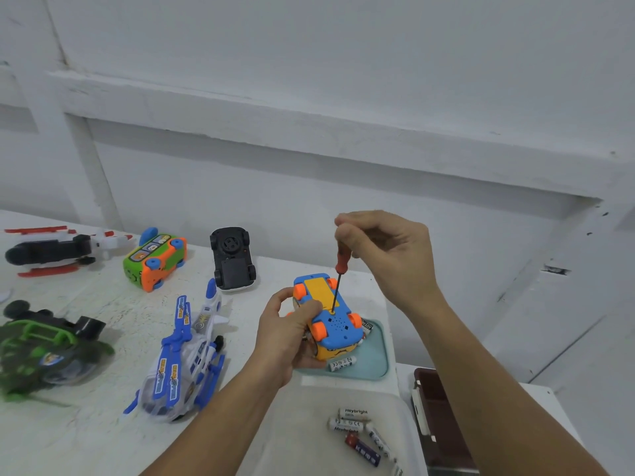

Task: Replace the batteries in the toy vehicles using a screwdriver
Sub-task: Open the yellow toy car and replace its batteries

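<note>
Helicopter [185, 365] beside left hand [292, 338] — batteries [342, 364] near car [338, 326].

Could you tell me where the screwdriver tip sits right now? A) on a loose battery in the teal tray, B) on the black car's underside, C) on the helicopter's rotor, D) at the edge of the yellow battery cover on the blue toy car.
D: the screwdriver, pinched by the right hand, meets the yellow battery cover of the blue toy car, which the left hand grips.

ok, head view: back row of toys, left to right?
Red-and-white helicopter → green-and-orange bus → upturned black car → blue-and-yellow car, gripped by the left hand, the right hand holding a screwdriver to its underside.
</note>
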`<control>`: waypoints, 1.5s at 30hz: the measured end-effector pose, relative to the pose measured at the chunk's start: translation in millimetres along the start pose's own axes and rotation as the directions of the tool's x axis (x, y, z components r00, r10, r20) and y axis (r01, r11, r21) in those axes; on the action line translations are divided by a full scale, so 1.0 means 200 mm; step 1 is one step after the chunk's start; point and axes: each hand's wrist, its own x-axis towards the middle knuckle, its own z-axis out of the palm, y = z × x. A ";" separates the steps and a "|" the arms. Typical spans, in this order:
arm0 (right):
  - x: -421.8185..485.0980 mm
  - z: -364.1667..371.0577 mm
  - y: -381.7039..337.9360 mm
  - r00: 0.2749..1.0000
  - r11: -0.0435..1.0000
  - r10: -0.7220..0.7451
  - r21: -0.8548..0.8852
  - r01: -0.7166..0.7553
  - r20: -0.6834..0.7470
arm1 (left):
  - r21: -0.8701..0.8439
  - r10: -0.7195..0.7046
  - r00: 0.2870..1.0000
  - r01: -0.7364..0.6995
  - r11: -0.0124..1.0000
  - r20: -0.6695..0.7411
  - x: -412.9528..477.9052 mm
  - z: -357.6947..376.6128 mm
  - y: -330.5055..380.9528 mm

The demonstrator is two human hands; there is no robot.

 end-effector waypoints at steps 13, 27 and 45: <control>-0.07 -0.03 -0.05 0.997 1.000 -0.004 -0.014 0.005 0.076 | 0.016 0.005 1.000 -0.005 1.000 -0.004 -0.08 -0.02 -0.02; -0.11 -0.05 -0.11 0.984 0.992 0.125 -0.038 -0.121 0.126 | 0.049 0.025 0.999 -0.023 0.999 -0.028 -0.11 -0.02 -0.07; 0.00 -0.12 0.07 0.904 0.893 0.428 0.147 -0.424 0.007 | 0.032 0.067 0.995 -0.065 0.997 -0.068 -0.06 0.02 -0.04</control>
